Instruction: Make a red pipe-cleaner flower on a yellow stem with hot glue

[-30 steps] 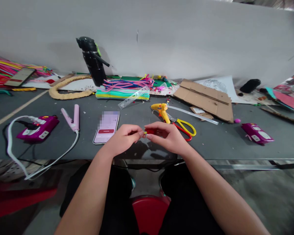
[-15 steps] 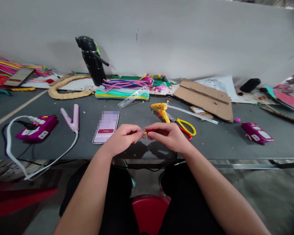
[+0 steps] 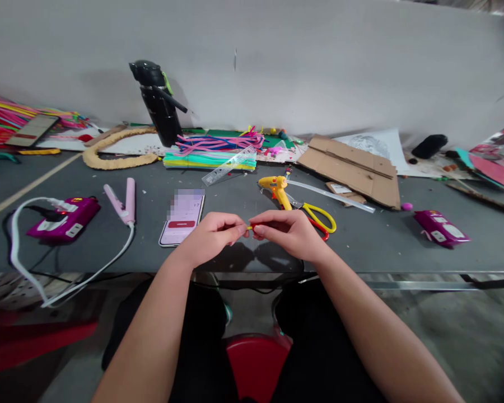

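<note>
My left hand (image 3: 213,237) and my right hand (image 3: 289,233) meet just above the table's front edge, fingertips almost touching. Between them is a small piece with a thin yellow end (image 3: 249,228) and a red part (image 3: 257,226). My left thumb and fingers pinch the yellow end, while the right ones close round the red part. The fingers hide most of it, so its kind cannot be made out. A phone (image 3: 177,232) lies beside my left hand. Just beyond my right hand are a yellow glue gun (image 3: 277,189) and scissors with yellow and red handles (image 3: 319,217).
Pipe cleaners (image 3: 218,144), a clear ruler (image 3: 229,166), a black bottle (image 3: 159,106) and cardboard (image 3: 353,170) line the back. To the left are a pink hair straightener (image 3: 128,204) and a purple power strip (image 3: 65,219) with looping cords. Another purple box (image 3: 441,228) sits right.
The number on the phone screen has gone from 16 to 17. Both hands keep their pinch on the small piece with hardly any movement.
</note>
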{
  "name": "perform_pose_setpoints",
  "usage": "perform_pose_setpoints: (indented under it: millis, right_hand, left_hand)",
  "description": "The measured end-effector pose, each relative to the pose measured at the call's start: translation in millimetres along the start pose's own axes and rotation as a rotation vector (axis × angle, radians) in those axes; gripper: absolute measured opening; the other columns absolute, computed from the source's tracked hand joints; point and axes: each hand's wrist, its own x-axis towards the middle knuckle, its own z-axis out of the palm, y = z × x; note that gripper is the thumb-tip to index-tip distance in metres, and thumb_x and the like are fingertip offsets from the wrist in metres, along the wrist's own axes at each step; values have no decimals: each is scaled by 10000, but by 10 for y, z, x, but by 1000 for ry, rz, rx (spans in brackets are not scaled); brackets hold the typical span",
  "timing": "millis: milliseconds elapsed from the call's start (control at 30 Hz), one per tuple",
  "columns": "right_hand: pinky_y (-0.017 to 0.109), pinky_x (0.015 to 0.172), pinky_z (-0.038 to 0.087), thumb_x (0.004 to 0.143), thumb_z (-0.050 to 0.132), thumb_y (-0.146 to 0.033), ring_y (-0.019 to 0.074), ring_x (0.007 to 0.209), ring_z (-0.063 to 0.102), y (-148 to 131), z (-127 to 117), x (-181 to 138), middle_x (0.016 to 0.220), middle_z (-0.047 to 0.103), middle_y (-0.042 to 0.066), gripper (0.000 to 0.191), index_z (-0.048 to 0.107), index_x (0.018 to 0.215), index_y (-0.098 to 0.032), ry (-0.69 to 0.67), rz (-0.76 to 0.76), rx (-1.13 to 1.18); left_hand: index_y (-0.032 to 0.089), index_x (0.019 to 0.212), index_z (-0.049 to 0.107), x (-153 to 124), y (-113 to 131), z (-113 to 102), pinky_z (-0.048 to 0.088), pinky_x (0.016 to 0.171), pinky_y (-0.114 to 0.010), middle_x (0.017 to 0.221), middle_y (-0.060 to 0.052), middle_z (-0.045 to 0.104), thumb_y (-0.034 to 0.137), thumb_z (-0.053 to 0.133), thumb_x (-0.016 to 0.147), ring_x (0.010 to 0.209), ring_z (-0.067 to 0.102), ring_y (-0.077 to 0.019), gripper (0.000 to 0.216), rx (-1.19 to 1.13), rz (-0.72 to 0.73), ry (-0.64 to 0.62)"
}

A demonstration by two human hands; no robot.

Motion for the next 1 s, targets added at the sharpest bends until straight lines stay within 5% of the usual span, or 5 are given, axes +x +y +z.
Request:
perform_pose_setpoints:
  millis: [433, 667, 1000]
  right_hand:
    - [322, 799, 613, 882, 758, -337, 174, 821, 717, 16, -7, -2, 896, 768, 68, 263, 784, 1078, -163, -1, 2, 9]
    - [362, 897, 620, 773, 861, -296, 238, 1104, 703, 55, -99, -5, 1219, 734, 93, 655, 631, 1384, -242, -100, 55, 75]
    - [376, 919, 614, 818, 831, -327, 216, 1020, 743, 36, -124, 1, 1137, 779, 93, 487, 693, 1266, -196, -20, 62, 109]
  left_hand:
    - [166, 730, 620, 1, 19, 7, 315, 577, -264, 653, 26, 483, 371, 588, 917, 614, 418, -108, 279, -2, -3, 4]
    - [171, 743, 622, -6, 13, -3, 285, 557, -264, 627, 33, 459, 395, 586, 931, 591, 401, -110, 295, 23, -8, 49]
    - [167, 812, 655, 8, 24, 3, 299, 569, -260, 665, 25, 496, 388, 593, 931, 624, 426, -117, 258, 72, -7, 72]
